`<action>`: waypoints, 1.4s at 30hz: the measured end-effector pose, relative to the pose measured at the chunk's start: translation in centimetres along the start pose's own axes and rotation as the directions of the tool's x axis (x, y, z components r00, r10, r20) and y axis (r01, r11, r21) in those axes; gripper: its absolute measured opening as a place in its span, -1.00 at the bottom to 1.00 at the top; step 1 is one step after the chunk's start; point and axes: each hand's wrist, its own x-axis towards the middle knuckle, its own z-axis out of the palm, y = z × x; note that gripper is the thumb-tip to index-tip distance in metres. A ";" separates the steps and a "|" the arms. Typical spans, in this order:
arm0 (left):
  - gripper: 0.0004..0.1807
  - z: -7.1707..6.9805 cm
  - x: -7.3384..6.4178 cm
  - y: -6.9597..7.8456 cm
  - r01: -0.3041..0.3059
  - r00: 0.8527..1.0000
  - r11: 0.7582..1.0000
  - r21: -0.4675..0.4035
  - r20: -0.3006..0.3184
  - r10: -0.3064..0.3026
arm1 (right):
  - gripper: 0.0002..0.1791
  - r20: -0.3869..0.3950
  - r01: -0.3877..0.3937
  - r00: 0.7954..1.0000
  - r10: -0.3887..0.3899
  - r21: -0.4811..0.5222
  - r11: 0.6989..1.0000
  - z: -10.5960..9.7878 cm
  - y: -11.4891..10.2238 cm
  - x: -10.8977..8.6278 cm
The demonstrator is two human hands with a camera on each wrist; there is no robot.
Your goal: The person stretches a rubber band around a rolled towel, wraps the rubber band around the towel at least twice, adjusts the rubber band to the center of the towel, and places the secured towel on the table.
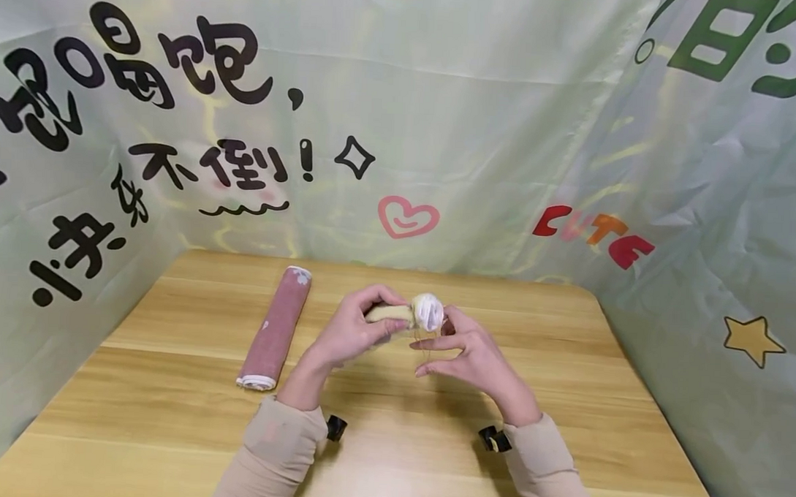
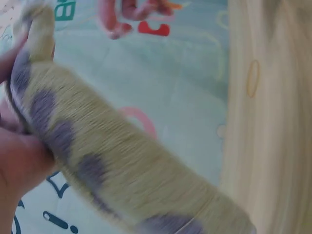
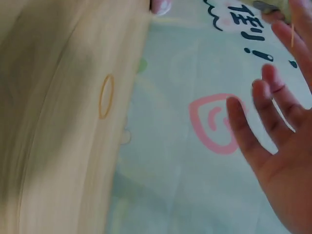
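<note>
A pale yellow rolled towel (image 1: 389, 315) with purple spots (image 2: 92, 171) is held up off the table, its white spiral end (image 1: 429, 312) facing right. My left hand (image 1: 359, 322) grips the roll around its side, thumb in front. Close to the white end is my right hand (image 1: 470, 347), with several fingers spread apart in the right wrist view. Thin tan strands, like a rubber band (image 1: 430, 346), run between the roll's end and the right fingertips. A thin orange strand (image 3: 292, 36) also shows by that hand's fingers.
A pink rolled towel (image 1: 275, 328) with white ends lies left on the wooden table (image 1: 168, 430). One loose orange rubber band (image 3: 112, 90) lies on the tabletop. Printed cloth (image 1: 494, 135) walls off the back and sides.
</note>
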 end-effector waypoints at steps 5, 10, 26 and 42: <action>-0.82 1.1 0.6 -0.8 0.014 0.974 0.998 0.060 -0.225 -0.001 | -0.73 -0.017 0.095 0.995 -0.093 0.095 0.991 0.1 -0.8 0.5; -0.84 2.2 0.9 -1.7 0.065 0.959 0.995 0.079 -0.280 -0.041 | -0.61 -0.109 0.200 0.975 -0.193 0.061 0.978 0.5 -1.8 1.2; -0.81 4.2 1.0 -1.9 0.016 0.892 0.995 0.099 -0.451 0.030 | -0.08 -0.452 -0.108 0.892 0.007 -0.199 0.974 1.4 -1.7 1.2; -0.73 4.2 1.1 -1.9 -0.205 0.798 0.971 0.122 -0.553 0.238 | -0.59 -0.148 -0.383 0.717 0.681 0.732 0.563 4.3 -4.1 1.2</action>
